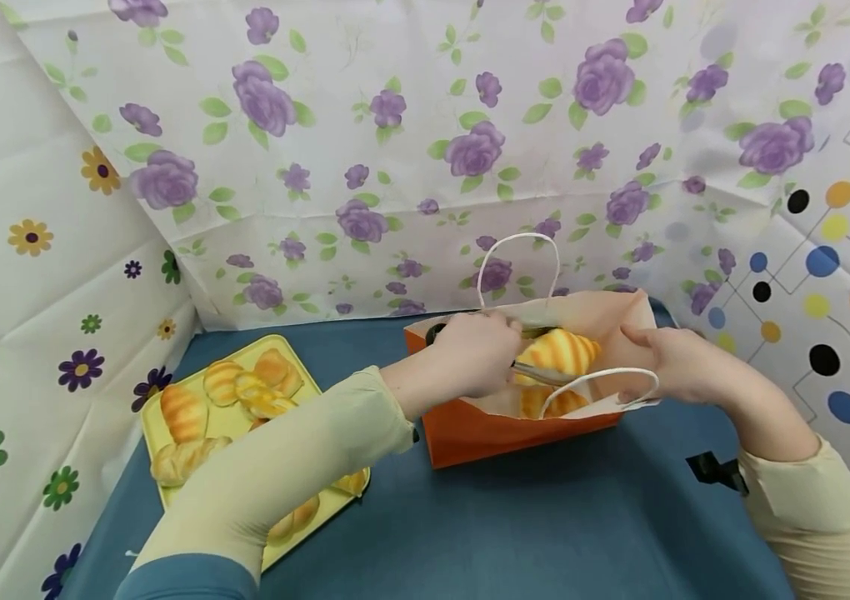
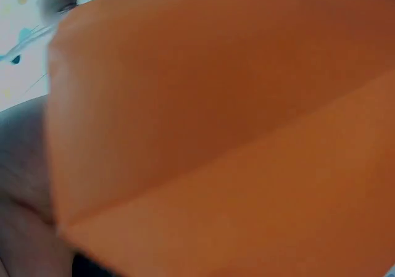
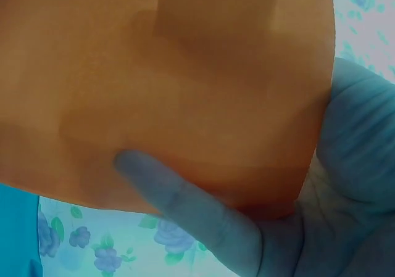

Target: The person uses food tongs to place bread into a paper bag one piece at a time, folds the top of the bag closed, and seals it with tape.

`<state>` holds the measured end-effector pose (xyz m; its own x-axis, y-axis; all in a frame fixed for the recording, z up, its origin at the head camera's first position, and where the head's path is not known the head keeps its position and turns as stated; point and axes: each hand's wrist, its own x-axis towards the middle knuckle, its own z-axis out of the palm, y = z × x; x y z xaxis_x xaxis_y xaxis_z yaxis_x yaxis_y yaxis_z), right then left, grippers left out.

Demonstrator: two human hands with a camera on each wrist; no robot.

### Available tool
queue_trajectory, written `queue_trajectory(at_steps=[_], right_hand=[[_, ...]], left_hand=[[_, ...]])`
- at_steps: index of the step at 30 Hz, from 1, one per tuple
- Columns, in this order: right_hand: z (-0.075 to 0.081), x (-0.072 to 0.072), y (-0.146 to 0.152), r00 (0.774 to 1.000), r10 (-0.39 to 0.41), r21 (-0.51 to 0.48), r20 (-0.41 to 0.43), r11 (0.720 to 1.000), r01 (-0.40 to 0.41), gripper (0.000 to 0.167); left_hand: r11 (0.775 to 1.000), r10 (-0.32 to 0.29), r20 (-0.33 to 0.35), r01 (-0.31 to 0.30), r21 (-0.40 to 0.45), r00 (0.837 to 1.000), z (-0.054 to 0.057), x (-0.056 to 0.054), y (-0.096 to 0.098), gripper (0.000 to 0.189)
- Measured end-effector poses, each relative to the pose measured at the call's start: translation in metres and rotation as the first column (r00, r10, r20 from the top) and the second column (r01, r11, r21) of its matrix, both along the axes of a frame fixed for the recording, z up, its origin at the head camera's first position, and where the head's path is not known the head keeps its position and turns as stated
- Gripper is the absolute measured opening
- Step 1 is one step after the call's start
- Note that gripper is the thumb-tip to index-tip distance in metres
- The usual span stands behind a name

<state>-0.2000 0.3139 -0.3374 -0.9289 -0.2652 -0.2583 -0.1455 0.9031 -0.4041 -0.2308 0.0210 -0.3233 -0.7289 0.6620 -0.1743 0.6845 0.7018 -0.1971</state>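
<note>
My left hand (image 1: 473,354) grips metal tongs (image 1: 545,374) over the mouth of an orange paper bag (image 1: 522,437). Between the tongs' arms sits a striped, golden bread roll (image 1: 563,352), inside the bag's opening. Another roll (image 1: 545,403) lies lower in the bag, partly hidden by the front rim and a white handle. At the bag's right end my right hand (image 1: 683,362) holds the rim. In the right wrist view one of its fingers (image 3: 185,197) lies along the orange wall. The bag's orange side (image 2: 234,129) fills most of the left wrist view.
On the left a yellow tray (image 1: 275,343) carries several bread pieces, partly covered by my left sleeve. A blue cloth (image 1: 545,525) covers the table. Flowered sheets (image 1: 395,167) rise behind the bag. Two white cord handles, one standing up (image 1: 518,236), flank the bag's opening.
</note>
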Motion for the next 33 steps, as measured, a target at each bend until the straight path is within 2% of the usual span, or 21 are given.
queue_trajectory(at_steps=[4,10,16,22,30,33], right_hand=[[0.001,0.001,0.0,1.0,0.004,-0.014,0.007,1.0,-0.004,0.112],[0.001,0.002,0.001,1.0,0.013,-0.026,-0.002,1.0,-0.013,0.11],[-0.002,0.002,0.0,0.997,0.03,-0.003,-0.065,1.0,-0.03,0.107],[-0.005,0.005,-0.001,0.998,0.021,-0.014,-0.061,1.0,-0.022,0.102],[-0.004,0.008,0.0,0.998,0.028,-0.021,-0.061,0.999,-0.03,0.099],[-0.005,0.008,0.0,0.999,0.01,-0.037,-0.034,0.999,-0.012,0.099]], left_hand=[[0.999,-0.006,-0.026,0.005,-0.044,1.0,-0.008,-0.003,0.014,0.042],[0.998,0.0,-0.058,-0.004,-0.065,0.998,-0.016,-0.002,0.035,0.025],[0.992,0.031,-0.064,-0.039,-0.119,0.997,-0.027,-0.001,0.054,0.025],[0.988,0.049,-0.069,-0.058,-0.142,0.996,-0.037,0.001,0.06,0.028],[0.989,0.049,-0.04,-0.054,-0.14,0.998,-0.037,-0.002,0.067,0.025],[0.99,0.053,-0.026,-0.056,-0.13,0.998,-0.035,-0.004,0.066,0.024]])
